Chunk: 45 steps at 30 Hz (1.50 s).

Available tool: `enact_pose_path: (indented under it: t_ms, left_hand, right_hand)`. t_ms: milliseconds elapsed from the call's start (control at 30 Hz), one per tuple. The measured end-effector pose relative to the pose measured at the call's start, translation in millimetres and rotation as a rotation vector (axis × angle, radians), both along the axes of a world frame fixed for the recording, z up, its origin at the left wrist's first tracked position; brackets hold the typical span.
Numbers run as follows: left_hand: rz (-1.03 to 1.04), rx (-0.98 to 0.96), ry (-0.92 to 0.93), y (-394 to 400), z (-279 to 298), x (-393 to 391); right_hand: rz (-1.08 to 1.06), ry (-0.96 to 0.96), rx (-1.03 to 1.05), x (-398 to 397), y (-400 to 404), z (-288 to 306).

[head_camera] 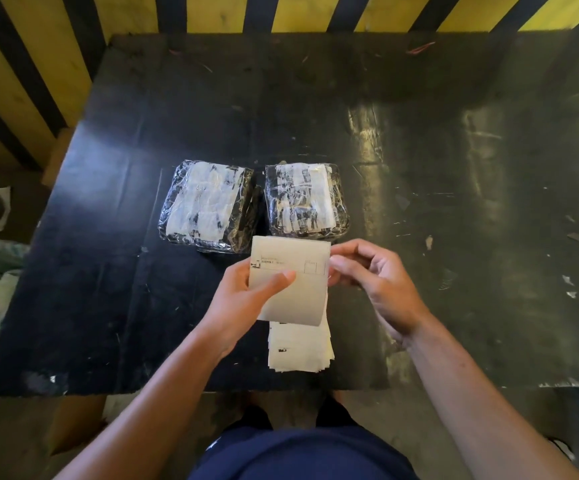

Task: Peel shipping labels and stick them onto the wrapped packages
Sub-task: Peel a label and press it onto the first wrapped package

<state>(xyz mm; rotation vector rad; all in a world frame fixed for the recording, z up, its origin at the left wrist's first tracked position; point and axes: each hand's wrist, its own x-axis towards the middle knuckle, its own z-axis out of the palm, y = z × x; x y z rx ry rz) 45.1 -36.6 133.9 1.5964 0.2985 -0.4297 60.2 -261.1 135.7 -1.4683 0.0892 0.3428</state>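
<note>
While both hands pinch it, label (290, 271) print blurred, perhaps unpeeled, stack (298, 348) half hidden.

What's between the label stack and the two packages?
In the head view, the held label, gripped by the left hand and right hand.

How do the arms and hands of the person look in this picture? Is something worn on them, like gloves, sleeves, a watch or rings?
Both forearms are bare up to the frame's edge; no sleeves show. The left hand and the right hand wear no gloves. No watch, bracelet or ring is visible on either wrist or on the fingers that show. Below, the person wears a dark navy garment.
</note>
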Motion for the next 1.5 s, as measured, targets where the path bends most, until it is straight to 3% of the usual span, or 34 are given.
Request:
enact_pose_path:
  t_ms: [500, 1500]
  left_hand:
    - [-0.022, -0.169, 0.029, 13, 25, 1]
    - [-0.086, -0.15, 0.042, 15, 23, 6]
  right_hand:
    - [0.118, -0.044, 0.115, 19, 3, 37]
    - [0.145, -0.053, 0.1, 20, 2, 38]
